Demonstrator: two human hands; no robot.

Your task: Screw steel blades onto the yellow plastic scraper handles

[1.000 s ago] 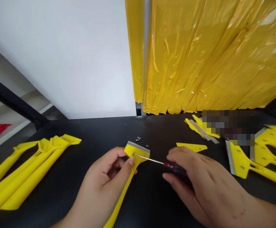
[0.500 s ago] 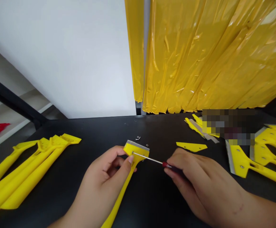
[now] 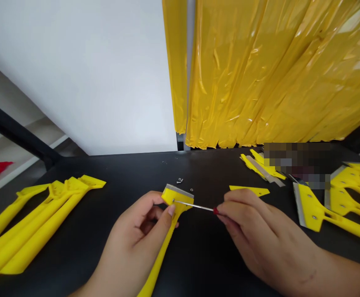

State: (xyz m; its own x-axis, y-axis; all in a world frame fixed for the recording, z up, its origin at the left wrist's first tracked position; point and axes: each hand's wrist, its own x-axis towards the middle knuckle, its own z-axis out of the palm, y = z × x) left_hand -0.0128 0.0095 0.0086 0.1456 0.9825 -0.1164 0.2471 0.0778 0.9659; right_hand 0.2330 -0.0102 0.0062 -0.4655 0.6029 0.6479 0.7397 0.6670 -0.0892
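Observation:
My left hand [image 3: 138, 235] grips the handle and head of a yellow plastic scraper [image 3: 176, 197], which has a metal blade along its far edge. My right hand [image 3: 260, 233] holds a red-handled screwdriver [image 3: 195, 206], with most of the handle hidden in my fingers. Its thin steel shaft crosses the gap between my hands, and its tip rests on a screw hole in the scraper's head. Just beyond the blade lie several small screws and washers [image 3: 180, 180]. A loose yellow triangular piece [image 3: 249, 190] lies beyond my right fingers.
The black tabletop [image 3: 74, 175] holds a row of yellow scrapers [image 3: 40, 218] at left and more scrapers with blades [image 3: 316, 212] at right. A yellow parts pile [image 3: 260, 167] lies at the back, before a yellow plastic curtain [image 3: 275, 74]. A blurred patch covers part of the back right.
My right hand has turned and closed further around the screwdriver, hiding more of the handle. The shaft stays at the scraper's screw hole, and my left hand has barely moved.

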